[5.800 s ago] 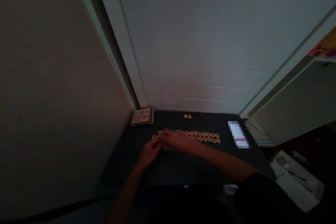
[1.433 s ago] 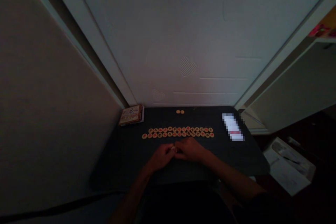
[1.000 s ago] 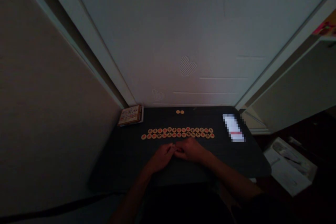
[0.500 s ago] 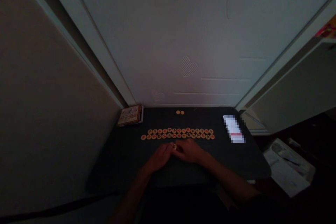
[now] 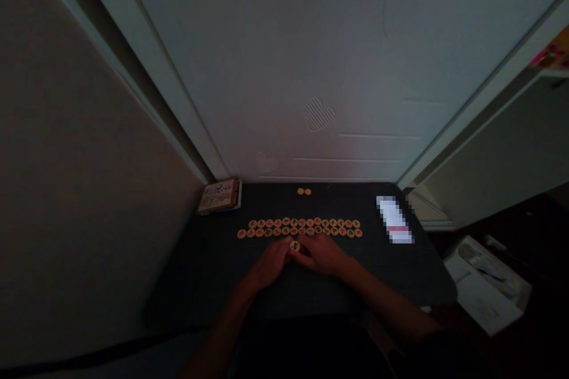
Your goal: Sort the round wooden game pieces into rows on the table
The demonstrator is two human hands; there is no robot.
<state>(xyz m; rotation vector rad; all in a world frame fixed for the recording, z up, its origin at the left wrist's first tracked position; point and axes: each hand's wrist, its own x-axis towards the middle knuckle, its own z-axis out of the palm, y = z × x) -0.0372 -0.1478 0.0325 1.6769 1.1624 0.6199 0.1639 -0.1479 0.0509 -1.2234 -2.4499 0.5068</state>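
Observation:
A round wooden xiangqi piece (image 5: 294,246) with a dark character is pinched between my two hands, its marked face turned up towards me. My left hand (image 5: 274,260) has its fingers closed at the piece's left edge. From the other side, my right hand (image 5: 323,253) grips it, thumb below and fingers curled. Just beyond my fingers lie two long rows of xiangqi pieces (image 5: 278,231), face up with red or dark characters. A few in the nearer row touch or almost touch my fingertips.
Two blank-looking discs (image 5: 304,192) lie near the back edge of the dark table (image 5: 200,284). A box or book stack (image 5: 220,196) sits at the back left, a blurred phone-like bright panel (image 5: 395,219) at the right. A white door panel (image 5: 249,71) rises behind; a white box (image 5: 489,284) is at lower right.
The piece between my hands has turned so that its marked face shows more fully. Both hands stay in nearly the same place.

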